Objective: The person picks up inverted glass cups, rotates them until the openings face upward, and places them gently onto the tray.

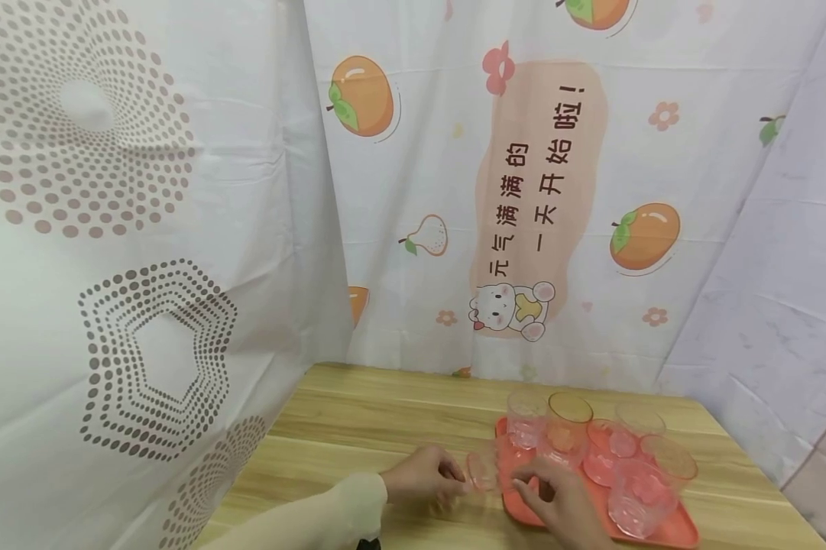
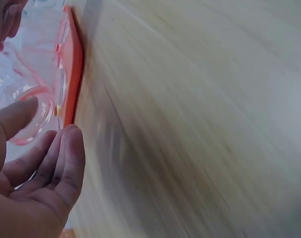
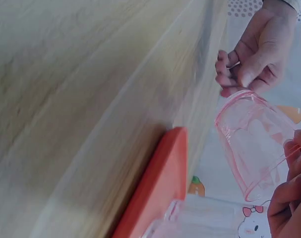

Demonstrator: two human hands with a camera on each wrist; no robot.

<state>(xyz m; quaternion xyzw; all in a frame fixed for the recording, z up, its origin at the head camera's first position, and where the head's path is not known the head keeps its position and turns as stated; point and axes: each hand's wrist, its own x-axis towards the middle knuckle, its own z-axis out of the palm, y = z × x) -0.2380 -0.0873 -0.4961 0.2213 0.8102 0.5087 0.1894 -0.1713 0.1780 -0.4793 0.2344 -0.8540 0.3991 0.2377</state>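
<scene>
A clear plastic cup with a pinkish tint (image 1: 484, 470) is held sideways above the wooden table, at the left edge of the red tray (image 1: 684, 527). My right hand (image 1: 557, 493) pinches its open rim between thumb and fingers, as the right wrist view shows on the cup (image 3: 257, 144). Close to the cup's base is my left hand (image 1: 426, 477), thumb apart from loosely bent fingers. In the left wrist view nothing sits between the thumb and fingers of the left hand (image 2: 41, 173); the round base (image 2: 38, 121) appears just beyond them.
Several clear tinted cups stand on the tray, among them an orange-rimmed one (image 1: 567, 435) and a pink one (image 1: 642, 496) at the front. The wooden table (image 1: 357, 412) extends left of the tray. Printed curtains (image 1: 413, 305) hang behind and at the sides.
</scene>
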